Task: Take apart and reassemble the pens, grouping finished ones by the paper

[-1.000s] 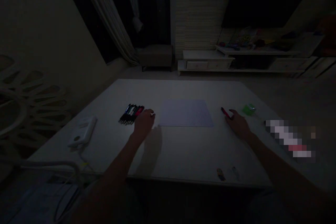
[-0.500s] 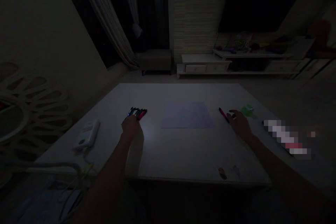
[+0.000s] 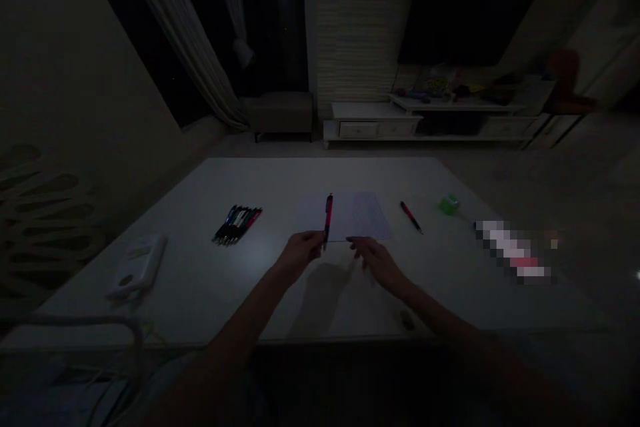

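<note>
Head view: The left hand [image 3: 301,253] pinches a red-and-black pen [image 3: 328,219] between thumb and fingers near its lower end. The pen stands roughly upright in the view, clip end at the top and tip at the bottom. It appears in front of a sheet of paper [image 3: 345,213], toward the left of the sheet's middle. Whether the tip touches any surface cannot be told.

The right hand [image 3: 379,263] is positioned at the near edge of the sheet, apart from the pen. Its fingers are extended toward the left hand and loosely spread; no item is visible in its grasp. The right part of the sheet carries rows of faint marks.

A white table [image 3: 400,177] supports the sheet. A second red pen [image 3: 411,217] lies at an angle on the table, to the right of the sheet. Farther right is a green object [image 3: 449,205], followed by a pixelated item [image 3: 515,250]. To the left of the sheet, a group of pens [image 3: 237,225] lies side by side. A white unit [image 3: 139,265] rests near the table's left edge. A small dark item [image 3: 407,320], blurred, lies beside the right forearm.
</note>
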A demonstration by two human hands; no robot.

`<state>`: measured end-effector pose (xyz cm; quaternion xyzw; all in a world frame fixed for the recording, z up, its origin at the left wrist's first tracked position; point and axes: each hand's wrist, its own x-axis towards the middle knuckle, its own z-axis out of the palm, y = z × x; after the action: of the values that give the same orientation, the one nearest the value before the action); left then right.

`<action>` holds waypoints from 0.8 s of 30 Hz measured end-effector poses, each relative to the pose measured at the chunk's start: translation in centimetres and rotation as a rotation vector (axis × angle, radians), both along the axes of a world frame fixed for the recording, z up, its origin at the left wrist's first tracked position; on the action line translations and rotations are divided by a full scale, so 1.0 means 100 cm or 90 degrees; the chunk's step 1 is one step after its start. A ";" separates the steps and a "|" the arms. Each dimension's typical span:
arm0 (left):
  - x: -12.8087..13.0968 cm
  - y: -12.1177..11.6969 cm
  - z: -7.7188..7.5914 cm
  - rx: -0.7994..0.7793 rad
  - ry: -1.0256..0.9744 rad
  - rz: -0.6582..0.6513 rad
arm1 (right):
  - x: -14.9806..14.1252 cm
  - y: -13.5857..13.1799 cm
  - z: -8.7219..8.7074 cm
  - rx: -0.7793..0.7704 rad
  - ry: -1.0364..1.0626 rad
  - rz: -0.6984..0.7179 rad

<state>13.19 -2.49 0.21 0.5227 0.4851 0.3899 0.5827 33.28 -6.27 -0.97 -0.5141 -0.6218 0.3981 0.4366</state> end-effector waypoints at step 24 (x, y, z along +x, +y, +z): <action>0.030 -0.029 -0.006 0.677 0.746 -0.121 | -0.006 -0.003 -0.008 -0.370 0.396 -0.055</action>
<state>16.18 -5.36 -0.36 0.8896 0.4151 0.1795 -0.0639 32.64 -6.58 -1.77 -0.4969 -0.3000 0.6743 0.4565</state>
